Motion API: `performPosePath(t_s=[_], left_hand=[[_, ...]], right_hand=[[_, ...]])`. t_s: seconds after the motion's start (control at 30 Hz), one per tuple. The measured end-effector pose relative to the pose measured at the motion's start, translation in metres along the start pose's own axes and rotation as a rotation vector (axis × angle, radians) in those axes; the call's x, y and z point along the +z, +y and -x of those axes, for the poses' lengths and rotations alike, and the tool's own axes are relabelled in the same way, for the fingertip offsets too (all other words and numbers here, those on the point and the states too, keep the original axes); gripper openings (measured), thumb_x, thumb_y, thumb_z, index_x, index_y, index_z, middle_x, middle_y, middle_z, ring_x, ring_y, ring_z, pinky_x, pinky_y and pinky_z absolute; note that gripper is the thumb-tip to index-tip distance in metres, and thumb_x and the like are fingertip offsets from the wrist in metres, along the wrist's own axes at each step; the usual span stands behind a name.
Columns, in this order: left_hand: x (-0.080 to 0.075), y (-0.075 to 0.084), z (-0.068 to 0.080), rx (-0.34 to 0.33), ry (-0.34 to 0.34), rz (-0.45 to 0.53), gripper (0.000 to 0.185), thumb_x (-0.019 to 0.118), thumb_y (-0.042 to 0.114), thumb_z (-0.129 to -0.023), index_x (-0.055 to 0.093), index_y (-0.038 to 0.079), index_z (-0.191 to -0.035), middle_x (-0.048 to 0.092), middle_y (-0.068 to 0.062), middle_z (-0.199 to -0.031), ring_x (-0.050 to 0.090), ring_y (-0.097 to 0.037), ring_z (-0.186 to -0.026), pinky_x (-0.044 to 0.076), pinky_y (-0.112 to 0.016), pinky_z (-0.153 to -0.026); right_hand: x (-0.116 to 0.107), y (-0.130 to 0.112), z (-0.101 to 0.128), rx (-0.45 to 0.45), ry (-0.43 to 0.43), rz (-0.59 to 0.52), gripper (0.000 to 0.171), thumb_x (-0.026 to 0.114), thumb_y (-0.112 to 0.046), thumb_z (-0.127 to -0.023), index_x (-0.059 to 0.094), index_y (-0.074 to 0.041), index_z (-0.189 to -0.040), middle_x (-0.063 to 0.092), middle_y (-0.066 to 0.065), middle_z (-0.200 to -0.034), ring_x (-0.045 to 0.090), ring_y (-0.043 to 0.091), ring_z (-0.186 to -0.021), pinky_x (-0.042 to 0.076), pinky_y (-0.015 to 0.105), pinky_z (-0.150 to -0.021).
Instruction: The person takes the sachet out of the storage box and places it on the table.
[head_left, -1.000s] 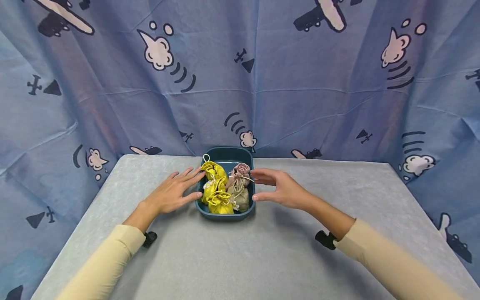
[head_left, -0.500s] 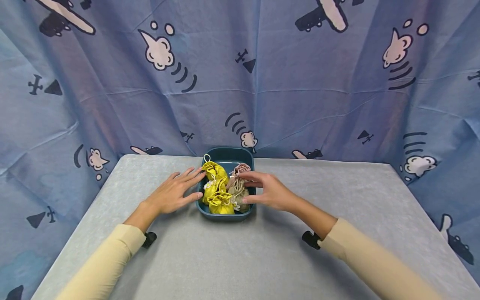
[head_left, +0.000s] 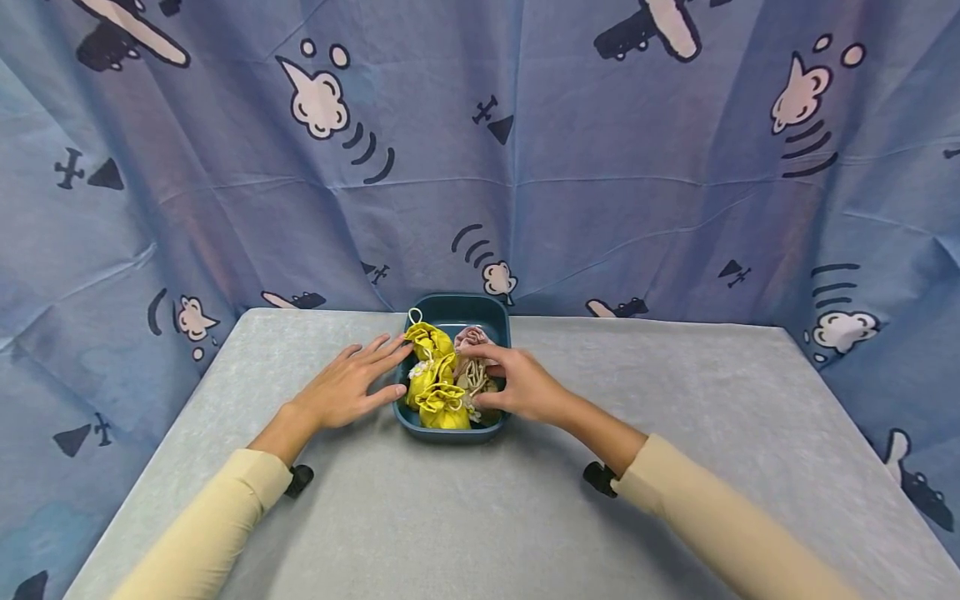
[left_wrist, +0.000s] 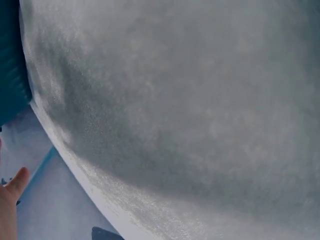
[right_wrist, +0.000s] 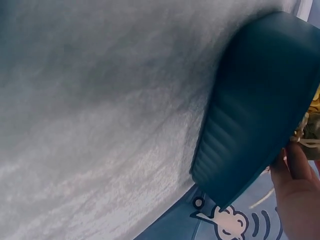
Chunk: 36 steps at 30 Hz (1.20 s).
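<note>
A dark teal bin (head_left: 452, 435) holds several drawstring pouches. Yellow pouches (head_left: 442, 407) fill its left side; a pink pouch (head_left: 472, 336) and an olive-beige pouch (head_left: 473, 377) with a pale cord sit on the right. My left hand (head_left: 337, 390) lies at the bin's left rim, fingers straight and spread. Over the right rim reaches my right hand (head_left: 528, 385), thumb and fingers bent and spread apart on either side of the beige pouch. In the right wrist view, its fingertips (right_wrist: 297, 152) are right at this pouch's cord, and the pouch is partly cut off.
The bin stands near the back edge of a grey cloth-covered table (head_left: 450, 517). Behind it hangs a blue curtain (head_left: 420, 167) printed with planes and clouds. Each wrist bears a small black camera, one on the left (head_left: 300, 481) and one on the right (head_left: 599, 479).
My right hand has moved left from outside the bin's right rim to over the beige pouch. The left hand has stayed in place, and the pouches look barely changed.
</note>
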<state>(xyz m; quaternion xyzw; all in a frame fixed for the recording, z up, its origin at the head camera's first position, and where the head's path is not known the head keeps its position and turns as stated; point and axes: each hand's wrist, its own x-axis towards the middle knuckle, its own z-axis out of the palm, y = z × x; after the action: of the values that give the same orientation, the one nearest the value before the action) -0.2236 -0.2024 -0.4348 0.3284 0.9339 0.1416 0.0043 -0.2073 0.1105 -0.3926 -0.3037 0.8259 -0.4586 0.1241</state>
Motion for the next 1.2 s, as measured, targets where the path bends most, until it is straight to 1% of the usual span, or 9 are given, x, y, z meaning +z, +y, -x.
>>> performPosePath(t_s=[0.17,0.37,0.5,0.6,0.67,0.77,0.93,1.03,1.2], left_hand=[[0.0000,0.0007,0.0003,-0.002,-0.001,0.012,0.067,0.041,0.057,-0.102,0.025,0.026,-0.159,0.021,-0.004,-0.165,0.017,-0.026,-0.151,0.021,-0.061,-0.115],[-0.0011,0.0016,0.0002,-0.004,0.003,0.016,0.067,0.042,0.056,-0.102,0.025,0.026,-0.159,0.021,-0.005,-0.165,0.018,-0.026,-0.151,0.021,-0.061,-0.115],[-0.0007,0.0017,0.0001,-0.005,0.001,0.016,0.067,0.041,0.056,-0.102,0.026,0.026,-0.159,0.021,-0.005,-0.165,0.018,-0.026,-0.151,0.021,-0.061,-0.114],[-0.0005,0.0018,0.0000,-0.004,0.001,0.020,0.066,0.042,0.056,-0.102,0.026,0.025,-0.159,0.021,-0.005,-0.165,0.018,-0.026,-0.151,0.021,-0.062,-0.114],[-0.0006,0.0018,-0.0002,-0.001,0.004,0.020,0.066,0.042,0.056,-0.102,0.026,0.025,-0.159,0.022,-0.005,-0.165,0.019,-0.027,-0.151,0.022,-0.062,-0.114],[-0.0009,0.0016,-0.0004,0.003,0.009,0.020,0.067,0.043,0.055,-0.102,0.026,0.025,-0.159,0.022,-0.005,-0.165,0.020,-0.028,-0.150,0.022,-0.062,-0.114],[-0.0007,0.0010,0.0004,0.006,0.008,0.018,0.066,0.043,0.055,-0.103,0.026,0.025,-0.159,0.021,-0.005,-0.165,0.020,-0.029,-0.150,0.022,-0.062,-0.113],[-0.0001,0.0007,0.0008,0.005,0.007,0.019,0.066,0.042,0.055,-0.103,0.025,0.026,-0.159,0.021,-0.005,-0.165,0.019,-0.027,-0.151,0.022,-0.062,-0.114],[0.0004,0.0003,0.0004,0.012,0.014,0.024,0.066,0.043,0.054,-0.103,0.025,0.025,-0.159,0.021,-0.005,-0.165,0.021,-0.029,-0.150,0.023,-0.062,-0.113]], right_hand=[[0.0029,-0.0011,-0.0026,0.029,0.026,0.026,0.064,0.079,0.000,-0.083,0.053,-0.003,-0.141,0.051,0.014,-0.145,0.061,0.033,-0.120,0.051,0.042,-0.097],[0.0040,-0.0009,-0.0027,0.010,0.053,0.045,0.055,0.080,-0.001,-0.083,0.059,0.001,-0.133,0.062,0.014,-0.127,0.063,0.027,-0.115,0.052,0.036,-0.095],[0.0046,-0.0006,-0.0022,-0.019,0.063,0.029,0.047,0.078,0.002,-0.083,0.062,-0.001,-0.127,0.064,0.014,-0.120,0.064,0.025,-0.113,0.053,0.037,-0.094],[0.0041,-0.0014,-0.0018,-0.025,0.077,0.028,0.044,0.078,0.003,-0.083,0.065,-0.005,-0.125,0.064,0.014,-0.120,0.065,0.024,-0.112,0.054,0.037,-0.092],[0.0032,-0.0025,-0.0015,-0.024,0.086,0.033,0.044,0.078,0.003,-0.083,0.066,-0.007,-0.124,0.065,0.013,-0.119,0.066,0.024,-0.111,0.055,0.034,-0.091],[0.0019,-0.0041,-0.0009,-0.034,0.089,0.035,0.043,0.078,0.004,-0.083,0.066,-0.004,-0.123,0.065,0.013,-0.120,0.066,0.025,-0.112,0.055,0.031,-0.089],[0.0012,-0.0051,-0.0010,-0.028,0.088,0.039,0.046,0.078,0.005,-0.082,0.064,0.002,-0.126,0.065,0.015,-0.123,0.068,0.027,-0.108,0.055,0.029,-0.086],[0.0002,-0.0062,-0.0016,-0.012,0.089,0.051,0.046,0.078,0.004,-0.082,0.064,0.002,-0.127,0.063,0.014,-0.127,0.069,0.028,-0.107,0.056,0.030,-0.086],[-0.0046,-0.0101,-0.0018,-0.006,0.093,0.072,0.046,0.078,0.003,-0.083,0.065,0.000,-0.126,0.060,0.014,-0.133,0.069,0.029,-0.107,0.056,0.032,-0.086]])
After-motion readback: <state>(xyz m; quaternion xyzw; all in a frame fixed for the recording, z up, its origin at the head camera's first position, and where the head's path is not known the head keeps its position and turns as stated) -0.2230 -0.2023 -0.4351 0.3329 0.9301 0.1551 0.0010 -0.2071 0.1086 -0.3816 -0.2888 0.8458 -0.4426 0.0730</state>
